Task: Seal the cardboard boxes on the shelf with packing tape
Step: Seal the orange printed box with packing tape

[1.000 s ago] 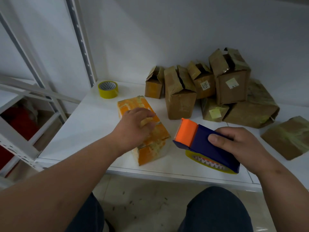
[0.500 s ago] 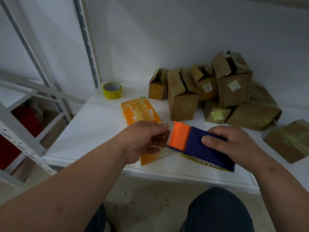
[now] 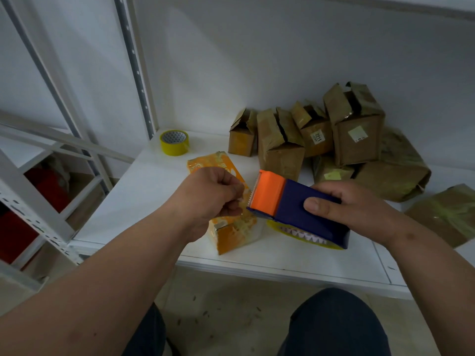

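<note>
— What are my hands doing?
— My right hand grips the blue-and-orange tape dispenser above the white shelf. My left hand has its fingers curled, pinching at the dispenser's toothed edge.
— And the box?
— The orange box lies under my left hand; the brown cardboard boxes are piled behind, a yellow tape roll at the back left

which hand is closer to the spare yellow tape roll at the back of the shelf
Left. The left hand is in front of the yellow tape roll, over the orange box; the right hand is farther right, gripping the tape dispenser.
</note>
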`<state>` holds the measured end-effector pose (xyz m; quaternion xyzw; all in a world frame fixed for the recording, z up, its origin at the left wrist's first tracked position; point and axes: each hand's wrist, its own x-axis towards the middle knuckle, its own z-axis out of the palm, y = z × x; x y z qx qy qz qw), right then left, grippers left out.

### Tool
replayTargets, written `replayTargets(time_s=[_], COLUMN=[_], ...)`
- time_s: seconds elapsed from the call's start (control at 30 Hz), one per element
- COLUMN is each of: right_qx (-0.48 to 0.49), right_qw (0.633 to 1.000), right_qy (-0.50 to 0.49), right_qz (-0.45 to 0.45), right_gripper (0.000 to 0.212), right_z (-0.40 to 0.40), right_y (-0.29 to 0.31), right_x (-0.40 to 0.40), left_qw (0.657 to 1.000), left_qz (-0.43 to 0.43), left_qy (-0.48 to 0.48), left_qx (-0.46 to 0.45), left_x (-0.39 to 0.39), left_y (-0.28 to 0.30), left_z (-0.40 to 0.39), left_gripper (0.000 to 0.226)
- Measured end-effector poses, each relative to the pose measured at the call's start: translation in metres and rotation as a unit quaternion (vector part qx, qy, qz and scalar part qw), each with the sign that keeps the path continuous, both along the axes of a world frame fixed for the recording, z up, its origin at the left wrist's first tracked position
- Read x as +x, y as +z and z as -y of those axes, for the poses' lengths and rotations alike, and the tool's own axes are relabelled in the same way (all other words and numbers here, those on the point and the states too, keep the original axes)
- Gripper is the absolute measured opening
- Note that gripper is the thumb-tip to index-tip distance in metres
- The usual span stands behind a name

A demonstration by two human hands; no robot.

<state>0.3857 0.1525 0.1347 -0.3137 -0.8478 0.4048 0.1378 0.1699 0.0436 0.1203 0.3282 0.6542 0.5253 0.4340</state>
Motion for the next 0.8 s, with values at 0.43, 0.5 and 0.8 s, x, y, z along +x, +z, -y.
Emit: replayTargets(time_s=[0.43, 0.5, 0.8], right_qx=[0.054, 0.063, 0.133], right_qw=[0.988, 0.98, 0.931], right_qy=[-0.057, -0.044, 0.014], right_qz=[0.133, 0.184, 0.338], right_gripper=[0.054, 0.048, 0.038], right_z=[-0.062, -0.069, -0.106], right_y=[0.021, 0.028, 0.028], right_x=[0.014, 0.003, -0.044], left_qw=[0.973, 0.966, 0.953], left_qz=[0.108, 0.13, 0.146], left_qy=[0.202, 0.221, 0.261], left_qx=[-0.033, -0.041, -0.051], left_x=[-0.057, -0.052, -0.046], left_y=[-0.028, -0.038, -0.061], left_z=[0.021, 0.023, 0.024], left_gripper=[0.018, 0.015, 0.01])
